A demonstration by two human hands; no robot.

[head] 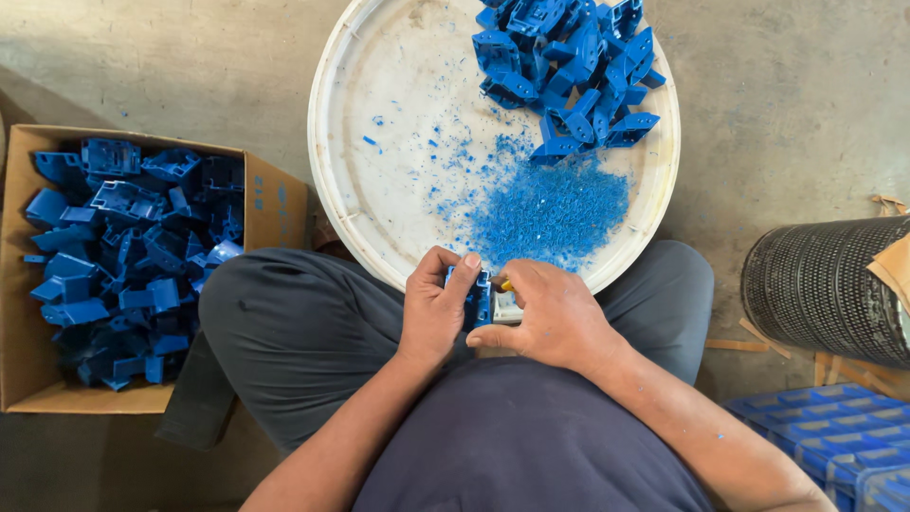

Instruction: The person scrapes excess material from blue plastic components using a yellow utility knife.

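Where the two sets of fingers meet above the lap, a small blue plastic part [482,299] stands clamped between them. The left hand [434,308] wraps it from one side, thumb up along its face; the right hand [550,318] closes on the other side around a small tool with a yellow tip [506,285]. Just beyond the fingertips lies a white round tray [379,142] with blue shavings [555,210] and more blue parts [569,71].

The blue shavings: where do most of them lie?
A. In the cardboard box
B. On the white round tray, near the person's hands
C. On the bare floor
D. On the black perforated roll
B: the blue shavings form a heap on the white round tray, just beyond the left hand and right hand.
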